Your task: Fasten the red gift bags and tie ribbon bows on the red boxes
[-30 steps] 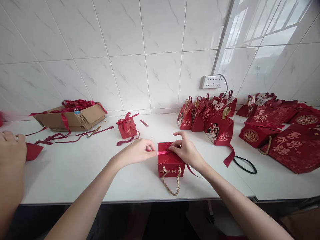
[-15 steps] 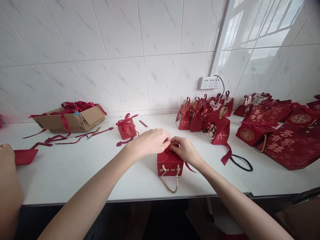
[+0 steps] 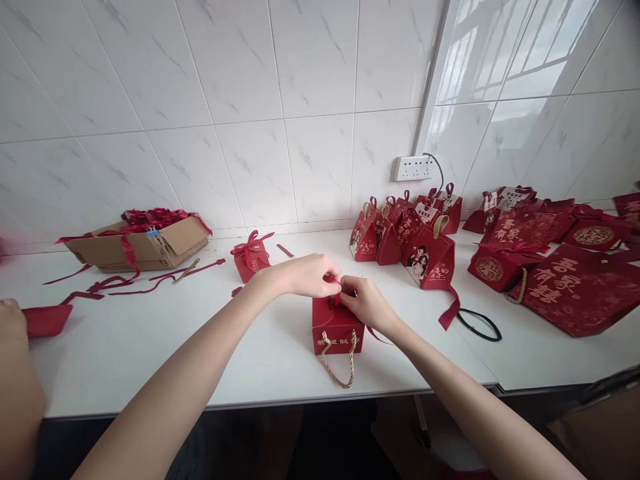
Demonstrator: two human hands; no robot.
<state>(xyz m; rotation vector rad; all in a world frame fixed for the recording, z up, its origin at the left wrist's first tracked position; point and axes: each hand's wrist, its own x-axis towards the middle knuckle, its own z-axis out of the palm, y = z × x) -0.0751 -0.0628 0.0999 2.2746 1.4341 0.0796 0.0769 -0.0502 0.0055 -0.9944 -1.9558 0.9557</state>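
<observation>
A red gift box point(image 3: 338, 339) with gold lettering and a twisted rope handle point(image 3: 342, 381) stands upright near the table's front edge. Above its top, my left hand point(image 3: 315, 275) pinches a red ribbon point(image 3: 336, 293). My right hand point(image 3: 365, 298) is closed on the same ribbon from the other side, its fingertips close to those of the left. A thin ribbon end trails out to the right of the box. The knot or loop between the fingers is partly hidden. Behind my left wrist sits another small red box point(image 3: 250, 260) topped with a ribbon bow.
A cardboard box point(image 3: 135, 250) with red ribbons stands at the back left, loose ribbons and scissors point(image 3: 187, 269) before it. Several red gift boxes point(image 3: 430, 257) and bags point(image 3: 575, 290) fill the right. A black loop point(image 3: 480, 327) lies there. Another person's hand point(image 3: 13, 327) is far left.
My hands stay at the ribbon on the box; more red ribbon now shows between the fingers. The view has shifted slightly.
</observation>
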